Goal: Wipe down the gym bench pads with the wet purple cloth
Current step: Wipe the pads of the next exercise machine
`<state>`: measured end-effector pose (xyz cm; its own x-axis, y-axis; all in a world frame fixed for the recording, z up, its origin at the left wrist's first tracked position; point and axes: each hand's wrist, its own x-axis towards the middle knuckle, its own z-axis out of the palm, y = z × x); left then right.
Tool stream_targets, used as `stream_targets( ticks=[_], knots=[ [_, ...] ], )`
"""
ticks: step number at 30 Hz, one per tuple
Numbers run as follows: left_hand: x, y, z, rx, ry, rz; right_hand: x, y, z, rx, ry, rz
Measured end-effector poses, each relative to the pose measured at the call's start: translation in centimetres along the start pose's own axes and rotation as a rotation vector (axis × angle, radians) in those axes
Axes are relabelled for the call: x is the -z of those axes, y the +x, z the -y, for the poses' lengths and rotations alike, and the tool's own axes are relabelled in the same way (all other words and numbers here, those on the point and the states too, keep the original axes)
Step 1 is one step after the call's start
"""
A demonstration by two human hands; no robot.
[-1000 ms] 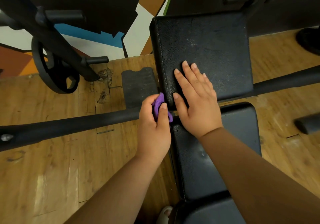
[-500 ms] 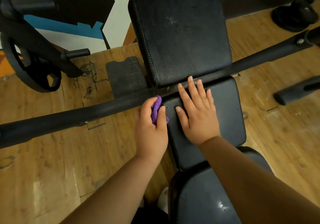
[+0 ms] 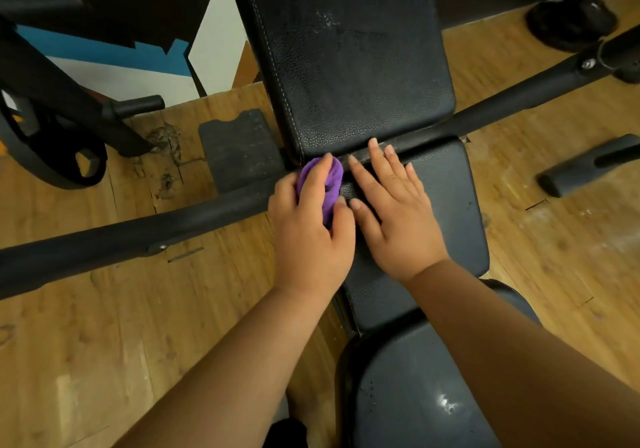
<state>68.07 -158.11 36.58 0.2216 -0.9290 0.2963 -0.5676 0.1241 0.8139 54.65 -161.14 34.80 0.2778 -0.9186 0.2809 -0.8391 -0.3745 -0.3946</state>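
Wooden floor (image 3: 104, 326) surrounds the black padded surface (image 3: 353, 60); at frame centre our left hand (image 3: 311, 236) grips the bunched purple cloth (image 3: 327, 184) at the seam between pads, likely to scrub it; our right hand (image 3: 394, 212) lies flat, fingers straight, on the middle pad (image 3: 450, 212), seemingly bracing us.

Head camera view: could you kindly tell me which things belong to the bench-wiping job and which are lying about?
Job: crumpled purple cloth, gripped by the left hand; black leather back pad; dark smooth seat pad, under the flat right hand.
Lying about: black round weight plate; black rubber floor mat; short black bar.
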Motion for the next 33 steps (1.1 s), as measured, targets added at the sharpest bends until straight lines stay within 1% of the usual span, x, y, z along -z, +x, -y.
stream_targets(
  ticks=[2, 4, 7, 9, 11, 14, 17, 20, 22, 24, 27, 30, 33],
  knots=[
    [0.4, -0.4, -0.1, 0.014, 0.015, 0.005, 0.8, -0.6, 0.0, -0.056, 0.149, -0.037],
    [0.6, -0.6, 0.0, -0.016, 0.057, 0.003, 1.7, -1.4, 0.0, -0.117, 0.248, -0.1],
    [-0.1, -1.1, -0.6, -0.096, 0.142, 0.101, 2.9, -2.2, 0.0, -0.13, 0.329, -0.191],
    [-0.8, -1.7, -1.3, -0.128, 0.164, 0.163, 3.2, -2.2, -0.1, -0.107, 0.419, -0.194],
    [-0.7, -2.3, -1.3, -0.161, 0.196, 0.208, 3.0, -2.1, -0.3, -0.1, 0.467, -0.147],
    [0.9, -2.2, -0.4, -0.178, 0.224, 0.208, 2.5, -2.5, -0.5, -0.122, 0.426, -0.076],
    [1.8, -0.4, 0.6, -0.192, 0.245, 0.101, 1.9, -2.4, 0.7, -0.173, 0.356, -0.058],
    [0.9, 1.8, 2.0, -0.301, 0.337, 0.062, 1.7, -2.0, 1.9, -0.209, 0.369, -0.097],
    [0.4, 2.3, 3.1, -0.353, 0.358, 0.091, 2.0, -1.9, 1.6, -0.214, 0.413, -0.148],
    [0.4, 2.1, 3.9, -0.361, 0.339, 0.135, 2.4, -1.8, 0.6, -0.219, 0.399, -0.191],
    [0.2, 1.9, 4.2, -0.344, 0.316, 0.151, 2.1, -1.4, 0.5, -0.181, 0.309, -0.191],
    [0.0, 1.8, 4.1, -0.364, 0.321, 0.123, 0.3, -1.7, 2.4, -0.192, 0.197, -0.175],
    [-0.1, 2.0, 4.2, -0.396, 0.3, 0.113, -1.0, -1.4, 2.0, -0.135, 0.082, -0.277]
  ],
)
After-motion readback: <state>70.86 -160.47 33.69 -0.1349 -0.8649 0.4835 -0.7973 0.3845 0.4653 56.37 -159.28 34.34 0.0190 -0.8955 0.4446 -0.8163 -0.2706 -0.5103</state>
